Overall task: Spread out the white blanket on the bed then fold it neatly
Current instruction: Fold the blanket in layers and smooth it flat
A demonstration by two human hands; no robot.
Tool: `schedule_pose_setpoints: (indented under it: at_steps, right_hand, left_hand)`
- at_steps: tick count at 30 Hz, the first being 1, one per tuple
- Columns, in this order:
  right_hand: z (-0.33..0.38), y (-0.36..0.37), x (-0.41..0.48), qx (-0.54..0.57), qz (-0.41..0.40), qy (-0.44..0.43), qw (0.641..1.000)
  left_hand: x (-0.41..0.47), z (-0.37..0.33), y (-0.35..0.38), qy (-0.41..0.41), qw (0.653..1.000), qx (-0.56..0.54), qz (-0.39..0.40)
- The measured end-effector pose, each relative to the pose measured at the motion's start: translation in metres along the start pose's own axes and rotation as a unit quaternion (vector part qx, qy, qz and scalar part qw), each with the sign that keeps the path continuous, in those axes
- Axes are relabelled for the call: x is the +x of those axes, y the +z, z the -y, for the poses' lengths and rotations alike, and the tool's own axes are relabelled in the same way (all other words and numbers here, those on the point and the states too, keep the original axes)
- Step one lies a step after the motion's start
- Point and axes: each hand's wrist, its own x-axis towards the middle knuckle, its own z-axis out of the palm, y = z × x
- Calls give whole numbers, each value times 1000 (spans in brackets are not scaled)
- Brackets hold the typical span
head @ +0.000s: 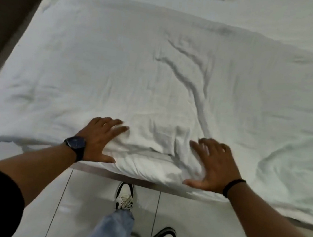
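Observation:
The white blanket (pixel 118 67) lies spread across the bed (pixel 276 21), with long creases running through its middle and right side. Its near edge is bunched into a thick roll at the bed's front edge. My left hand (pixel 102 140), with a dark watch on the wrist, rests flat on the blanket near that edge, fingers apart. My right hand (pixel 212 165), with a black band on the wrist, presses flat on the blanket to the right of the bunched part, fingers spread. Neither hand grips the cloth.
White floor tiles (pixel 32 163) run along the bed's near side, where my two sneakers (pixel 125 195) and a jeans leg stand close to the bed. A dark floor strip (pixel 7 8) lies at the far left.

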Motion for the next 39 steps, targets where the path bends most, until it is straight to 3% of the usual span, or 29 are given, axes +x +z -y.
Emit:
schedule_pose_setpoints:
  at_steps: [3, 6, 9, 14, 19, 23, 26, 30, 32, 39]
  right_hand:
    - [3, 6, -12, -59, 43, 29, 997]
    - [-6, 6, 1, -58, 3, 97, 994]
    - [-7, 1, 8, -44, -22, 61, 997]
    - [-1, 5, -14, 12, 71, -30, 997]
    - [3, 2, 0, -33, 171, -49, 984]
    - [15, -9, 11, -20, 285, -30, 958]
    - [20, -37, 47, -23, 256, -10, 966]
    - [45, -67, 107, -39, 83, 44, 995]
    - [62, -79, 142, -44, 54, 83, 994]
    - [125, -102, 228, -10, 25, 196, 980]
  left_hand:
    - [-6, -9, 0, -75, 996, 44, 16]
    - [21, -4, -10, -144, 988, 25, 53]
    - [27, 8, -15, -112, 992, 4, 59]
    - [0, 17, -9, 28, 1000, -13, -5]
    - [-3, 14, -2, -51, 986, 58, 145]
    - [-16, 12, -6, -25, 962, 48, 268]
    - [5, 33, -35, 15, 947, 6, 320]
    - [61, 72, -89, 42, 989, -26, 139]
    - [87, 99, -115, 45, 996, -53, 51]
    - [114, 173, -180, 87, 996, -3, -17]
